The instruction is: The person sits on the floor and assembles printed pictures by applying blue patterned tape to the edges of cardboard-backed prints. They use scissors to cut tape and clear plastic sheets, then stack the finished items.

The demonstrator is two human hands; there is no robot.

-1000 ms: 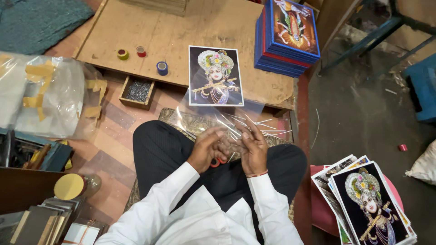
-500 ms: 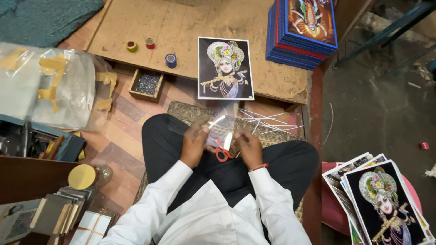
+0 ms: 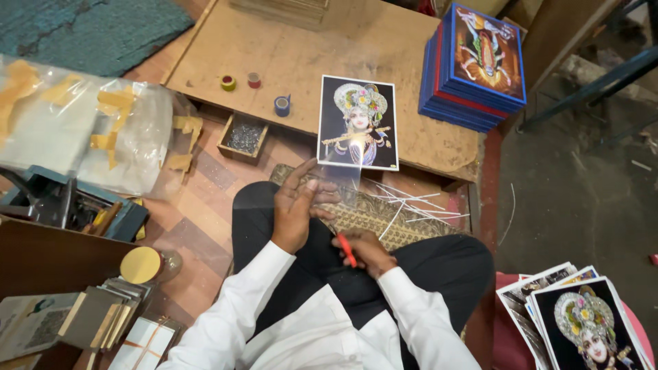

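1. While the left hand [image 3: 296, 212] pinches a clear plastic sheet [image 3: 340, 179] running toward 1 o'clock, the portrait print [image 3: 358, 123] lies beyond on the bench [image 3: 288, 55]
2. Right hand [image 3: 367, 250], nearer the lap, grips red-handled scissors [image 3: 346, 249]

A clear plastic bag [image 3: 75, 130] patched with tan tape lies at upper left, bulging and pale. A stack of flat blue-and-red boxes [image 3: 476, 68] with pictured lids stands at upper right on the board. No screens.
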